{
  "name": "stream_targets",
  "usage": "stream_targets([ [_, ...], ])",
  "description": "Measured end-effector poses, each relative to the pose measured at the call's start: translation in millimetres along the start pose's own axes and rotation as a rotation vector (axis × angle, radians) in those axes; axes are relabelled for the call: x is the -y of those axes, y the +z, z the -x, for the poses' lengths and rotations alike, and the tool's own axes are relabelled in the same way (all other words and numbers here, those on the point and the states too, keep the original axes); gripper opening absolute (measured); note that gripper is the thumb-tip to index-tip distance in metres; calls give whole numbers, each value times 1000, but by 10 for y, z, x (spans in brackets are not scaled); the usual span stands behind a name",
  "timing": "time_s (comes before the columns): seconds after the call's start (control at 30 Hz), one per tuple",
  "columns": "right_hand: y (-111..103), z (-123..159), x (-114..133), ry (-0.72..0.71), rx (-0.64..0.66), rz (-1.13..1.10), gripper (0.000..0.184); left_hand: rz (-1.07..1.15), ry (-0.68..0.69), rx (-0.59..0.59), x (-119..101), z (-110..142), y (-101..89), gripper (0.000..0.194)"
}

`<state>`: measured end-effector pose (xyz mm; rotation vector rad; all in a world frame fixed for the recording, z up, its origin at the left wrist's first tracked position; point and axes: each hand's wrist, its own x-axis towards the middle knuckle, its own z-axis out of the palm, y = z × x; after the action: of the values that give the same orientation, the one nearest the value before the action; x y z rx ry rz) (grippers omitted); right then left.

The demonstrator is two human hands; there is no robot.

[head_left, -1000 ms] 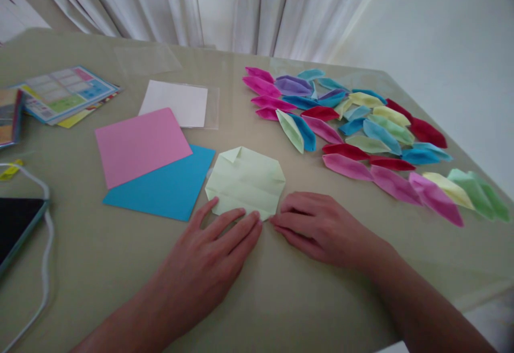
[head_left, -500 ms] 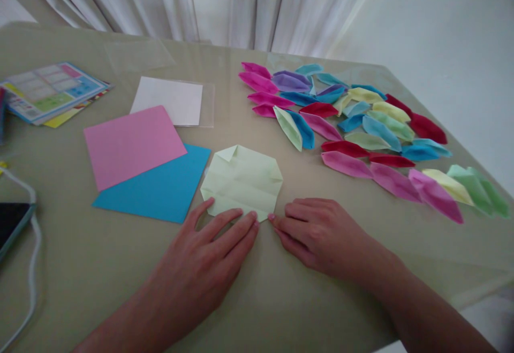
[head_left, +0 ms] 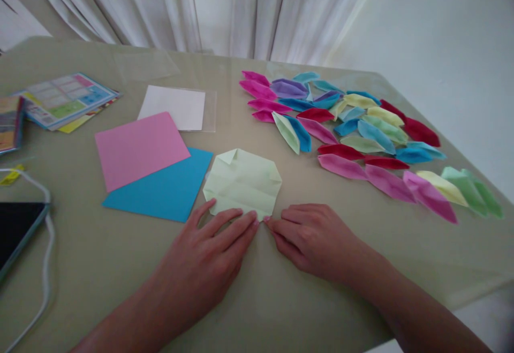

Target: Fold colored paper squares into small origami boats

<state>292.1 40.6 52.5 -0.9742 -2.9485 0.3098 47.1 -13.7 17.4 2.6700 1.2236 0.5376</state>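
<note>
A pale green sheet of origami paper lies flat on the table, its corners folded in so the outline has several sides. My left hand rests with fingers spread over the paper's lower left edge, pressing it down. At the lower right edge, my right hand has its fingers curled together, thumb and index fingertips pinching the paper's border near the left fingertips. The small part of the edge under the fingertips is hidden. Left of the paper lie a pink sheet and a blue sheet, overlapping.
Many folded coloured paper pieces spread over the right of the table. A white sheet in a clear sleeve lies behind the pink one. Printed packets, a phone and a white cable occupy the left side.
My right hand's fingertips have shifted slightly left along the paper's lower edge, closer to the left fingertips. The whole view has tilted and moved a little, showing more on the left.
</note>
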Motion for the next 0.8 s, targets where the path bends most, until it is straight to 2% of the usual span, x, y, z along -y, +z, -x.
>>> stream_targets([
  [0.23, 3, -11, -26, 20, 18, -5, 14, -1, 36, -1, 142, 24, -146, 41],
  [0.4, 54, -53, -139, 62, -14, -84, 20, -3, -147, 6, 413, 75, -285, 54],
  [0.47, 82, -57, -173, 52, -30, -95, 22, -42, -179, -14, 520, 90, -278, 49],
  [0.53, 100, -56, -189, 25, -61, -85, 20, -44, -194, -44, 586, 92, -250, 32],
  [0.67, 61, -57, -193, 14, -146, -174, 16, 43, -272, -88, 560, 55, -232, 27],
  [0.8, -6, -84, -204, 153, -222, -406, 12, 276, -446, -94, 461, 11, -241, 33],
])
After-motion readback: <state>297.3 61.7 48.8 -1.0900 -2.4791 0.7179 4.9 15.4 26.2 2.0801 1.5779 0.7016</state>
